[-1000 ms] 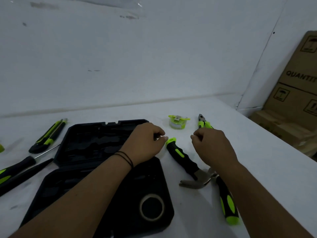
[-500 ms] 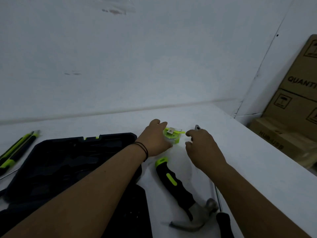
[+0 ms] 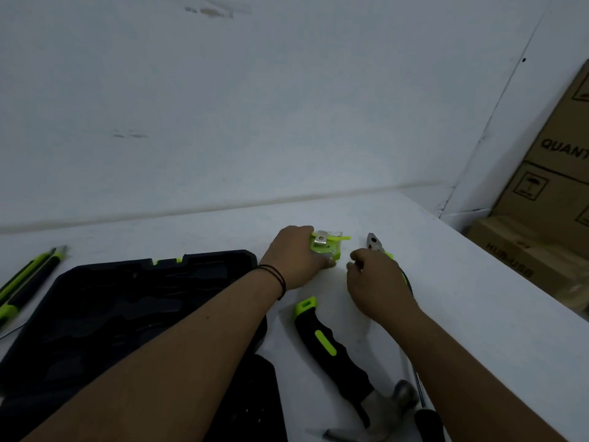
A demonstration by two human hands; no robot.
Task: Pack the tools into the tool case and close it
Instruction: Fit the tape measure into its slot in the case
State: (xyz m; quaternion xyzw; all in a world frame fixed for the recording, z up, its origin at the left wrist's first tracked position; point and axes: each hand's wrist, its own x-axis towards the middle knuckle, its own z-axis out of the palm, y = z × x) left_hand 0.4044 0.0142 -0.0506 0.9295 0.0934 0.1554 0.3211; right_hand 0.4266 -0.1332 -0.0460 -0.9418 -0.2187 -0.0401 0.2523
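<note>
Reaching past the open tool case (image 3: pixel 134 314), the left hand (image 3: pixel 294 258) now grips the tape measure (image 3: pixel 325 248), ready for packing; the right hand (image 3: pixel 377 287) hovers, fingers curled, empty.

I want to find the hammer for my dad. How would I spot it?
Look at the open black tool case on the white table. Just right of it, between the person's two forearms, lies the hammer. It alone has a fat, curved black-and-green handle and a grey metal claw head at the near end.
</note>
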